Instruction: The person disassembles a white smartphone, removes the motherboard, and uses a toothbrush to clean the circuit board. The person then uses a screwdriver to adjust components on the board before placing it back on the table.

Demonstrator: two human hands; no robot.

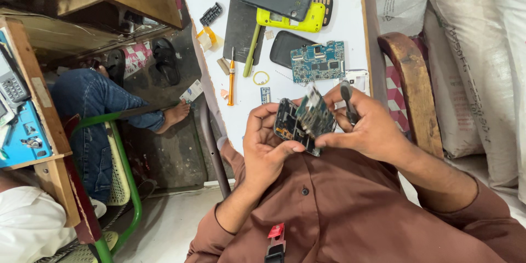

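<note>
Fingers of the left hand (263, 142) curl around the lower edge of a stripped phone frame (289, 127), thumb pressed on its near corner. Right hand (367, 126) fingertips pinch a green circuit board (316, 114) tilted up off that frame, and the same hand also grips a dark tool (347, 101) against the palm. Beyond the fingertips, on the white table (350, 27), lie a blue circuit board (318, 61) and an orange screwdriver (231, 76).

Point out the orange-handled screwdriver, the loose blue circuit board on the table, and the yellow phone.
orange-handled screwdriver (231, 81), head view, on the orange handle.
blue circuit board (318, 62), head view, on the middle of the board's face.
yellow phone (290, 20), head view, on the yellow casing below the dark phone.
</note>
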